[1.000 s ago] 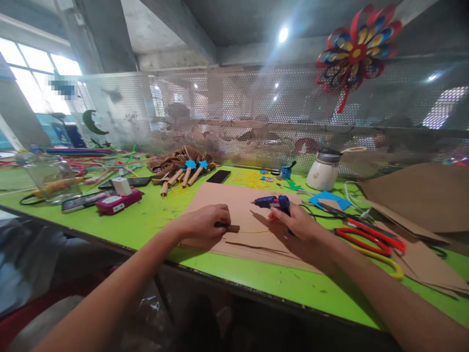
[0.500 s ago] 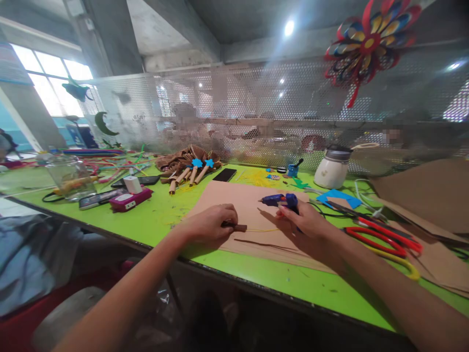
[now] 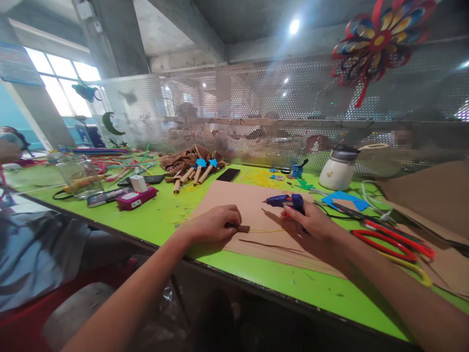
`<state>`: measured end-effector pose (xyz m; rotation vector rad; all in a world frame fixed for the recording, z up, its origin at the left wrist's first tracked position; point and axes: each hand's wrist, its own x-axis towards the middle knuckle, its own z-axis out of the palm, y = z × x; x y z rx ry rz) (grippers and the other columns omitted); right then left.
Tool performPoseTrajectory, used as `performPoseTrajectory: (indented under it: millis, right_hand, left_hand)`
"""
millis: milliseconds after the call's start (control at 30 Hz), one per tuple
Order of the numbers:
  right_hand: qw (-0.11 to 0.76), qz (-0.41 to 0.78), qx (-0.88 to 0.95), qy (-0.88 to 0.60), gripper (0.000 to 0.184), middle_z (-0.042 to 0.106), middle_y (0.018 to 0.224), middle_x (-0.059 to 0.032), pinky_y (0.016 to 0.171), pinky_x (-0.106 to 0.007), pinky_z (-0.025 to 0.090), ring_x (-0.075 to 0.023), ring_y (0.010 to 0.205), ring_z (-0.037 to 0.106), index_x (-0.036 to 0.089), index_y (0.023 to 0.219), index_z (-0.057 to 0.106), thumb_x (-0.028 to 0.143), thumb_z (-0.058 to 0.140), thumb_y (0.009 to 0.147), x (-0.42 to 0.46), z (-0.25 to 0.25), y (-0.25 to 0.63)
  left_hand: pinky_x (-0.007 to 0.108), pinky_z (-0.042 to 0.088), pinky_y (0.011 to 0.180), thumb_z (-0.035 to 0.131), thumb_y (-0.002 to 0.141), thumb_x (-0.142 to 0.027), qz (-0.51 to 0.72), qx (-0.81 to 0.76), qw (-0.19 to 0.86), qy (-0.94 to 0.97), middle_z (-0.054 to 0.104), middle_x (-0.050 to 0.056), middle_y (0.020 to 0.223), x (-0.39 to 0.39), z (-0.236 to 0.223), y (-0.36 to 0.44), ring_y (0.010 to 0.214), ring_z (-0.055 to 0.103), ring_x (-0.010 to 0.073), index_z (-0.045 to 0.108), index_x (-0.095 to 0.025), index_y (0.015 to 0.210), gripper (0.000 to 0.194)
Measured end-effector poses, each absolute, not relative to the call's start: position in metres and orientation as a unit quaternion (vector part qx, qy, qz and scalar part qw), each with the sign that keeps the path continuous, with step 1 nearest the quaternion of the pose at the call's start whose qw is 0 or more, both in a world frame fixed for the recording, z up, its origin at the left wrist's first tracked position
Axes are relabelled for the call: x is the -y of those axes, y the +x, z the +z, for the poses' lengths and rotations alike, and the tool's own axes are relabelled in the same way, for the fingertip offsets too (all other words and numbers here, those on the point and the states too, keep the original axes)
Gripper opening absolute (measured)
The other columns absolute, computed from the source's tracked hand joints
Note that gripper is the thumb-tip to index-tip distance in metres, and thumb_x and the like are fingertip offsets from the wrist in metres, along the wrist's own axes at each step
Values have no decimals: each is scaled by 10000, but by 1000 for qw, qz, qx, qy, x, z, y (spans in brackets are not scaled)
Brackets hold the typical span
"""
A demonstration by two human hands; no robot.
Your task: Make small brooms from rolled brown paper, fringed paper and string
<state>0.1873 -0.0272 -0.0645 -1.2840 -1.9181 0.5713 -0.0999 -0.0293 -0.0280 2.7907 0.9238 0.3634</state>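
My left hand [image 3: 216,222] is closed on a small dark brown strip [image 3: 244,228], whose right end sticks out past the fingers. From that end a thin yellow string [image 3: 266,231] runs to the right over a sheet of tan paper [image 3: 227,193]. My right hand [image 3: 309,220] grips a blue hot glue gun [image 3: 284,200], its nozzle pointing left above the paper, apart from the strip. A narrow dark brown sliver [image 3: 267,244] lies on the paper below the string. The left fingertips are partly hidden.
Red-handled scissors [image 3: 384,244] and blue paper [image 3: 346,200] lie at right. Behind are a white jar [image 3: 337,171], a black phone [image 3: 227,175] and brown paper rolls with blue stars [image 3: 201,164]. A magenta power block [image 3: 137,198] and glass jar [image 3: 80,176] stand left.
The whole view has shifted slightly, so things appear a little farther right. Both hands keep their grips, and the glue gun stays at about the same place over the paper.
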Motion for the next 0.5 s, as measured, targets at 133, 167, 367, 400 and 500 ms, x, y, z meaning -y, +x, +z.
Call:
performPoseTrajectory:
  millis: [133,167,367,400,500]
  right_hand:
    - [389,235,734,-505,291,681,823,-72,675,-347,485,-211,741,608,170,873,635,421,491,842,26,-69,188]
    - [392,235,732,-506,289,680,822,-72,676,-351,486,-214,742,608,168,882,635,419,499,839,28,-69,187]
    - [430,191,718,-512,303,680,861,-62,712,-359,473,-230,779,610,200,1011,633,419,513,839,47,-57,177]
    - [425,189,721,-513,304,680,853,-65,714,-359,470,-233,780,611,195,980,637,432,516,835,50,-55,176]
    - [385,216,746,-498,320,679,819,-77,723,-349,461,-232,787,608,172,849,642,468,525,820,59,-45,174]
  left_hand:
    - [269,415,765,480,793,-148,153,-295,95,939,593,61,913,24,-34,-102,835,555,158,646,-167,871,184]
    - [268,414,767,484,792,-148,153,-293,95,939,592,59,914,23,-35,-102,836,554,157,646,-169,873,182]
    - [268,413,780,499,792,-163,145,-289,106,940,589,56,936,23,-34,-105,857,553,163,646,-175,906,187]
    - [269,415,782,503,791,-167,145,-289,108,940,589,57,939,23,-34,-105,860,554,165,646,-174,906,183]
    - [273,421,785,519,790,-175,142,-287,113,941,589,60,944,23,-34,-106,858,556,167,650,-166,901,172]
